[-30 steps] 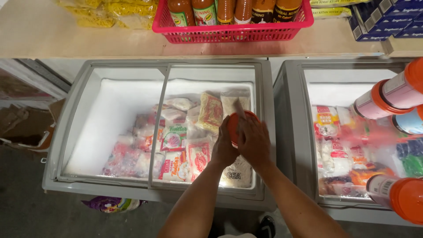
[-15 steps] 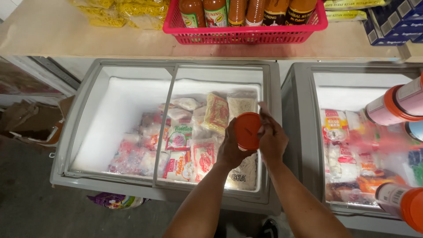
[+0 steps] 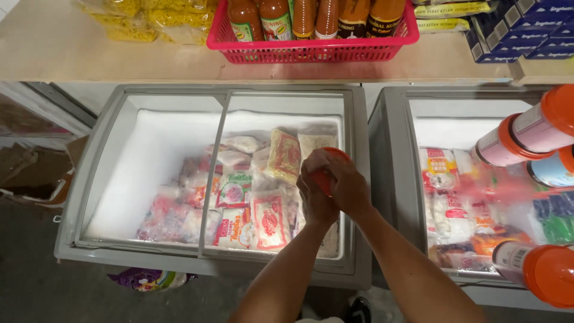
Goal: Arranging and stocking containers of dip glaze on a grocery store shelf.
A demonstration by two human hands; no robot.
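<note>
Over the open chest freezer [image 3: 89,179], with its frozen packets [image 3: 245,203] lying below, the left hand [image 3: 315,200] and right hand [image 3: 347,185] were both clamped around a small orange-red container [image 3: 326,176]. If the cupped grip slackened, it would likely have dropped among the packets or struck the sliding glass lid [image 3: 281,107].

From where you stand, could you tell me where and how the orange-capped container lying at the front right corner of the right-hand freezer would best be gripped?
Probably around the pale body just behind the orange cap, coming from above. The orange-capped container lies on its side on the right-hand freezer, cap towards the front right, so the round body offers two opposite sides to pinch; the cap looks wider.
</note>
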